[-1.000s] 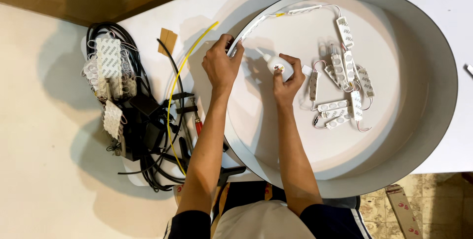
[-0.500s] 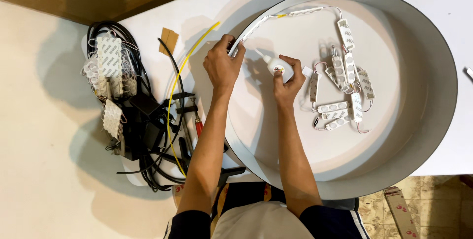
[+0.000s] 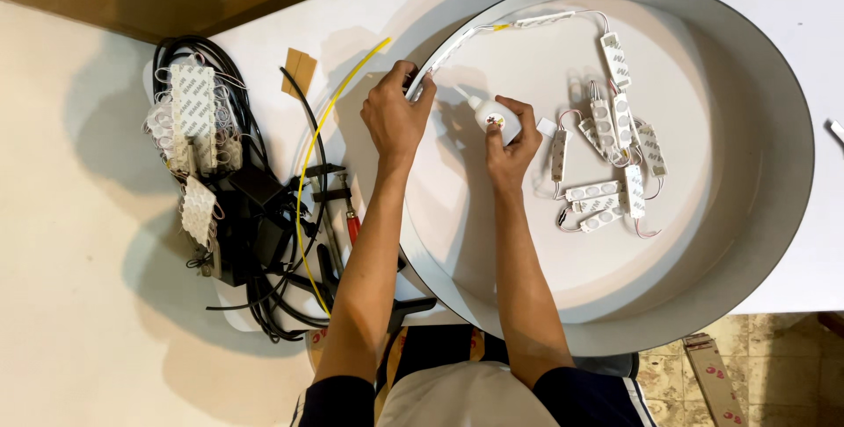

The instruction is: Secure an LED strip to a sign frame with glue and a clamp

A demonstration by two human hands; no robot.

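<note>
A large round shallow tray with a grey rim (image 3: 774,242) lies on the white table. My left hand (image 3: 396,115) pinches a white light module against the tray's inner wall at the upper left. My right hand (image 3: 510,141) holds a small white glue bottle (image 3: 488,113), its nozzle pointing up-left toward that module. A chain of white wired light modules (image 3: 615,58) runs along the wall's top, and a loose bunch of them (image 3: 611,172) lies on the tray floor right of my right hand.
Left of the tray sits a heap of black cables (image 3: 255,216), more white module strips (image 3: 193,119), a yellow wire (image 3: 316,145), clamps and a red-handled tool (image 3: 352,225). Brown paper scraps (image 3: 299,71) lie near the top. Tiled floor (image 3: 747,374) shows at the bottom right.
The bottle's nozzle has swung up toward the wall by my left hand. Both hands stay in nearly the same place.
</note>
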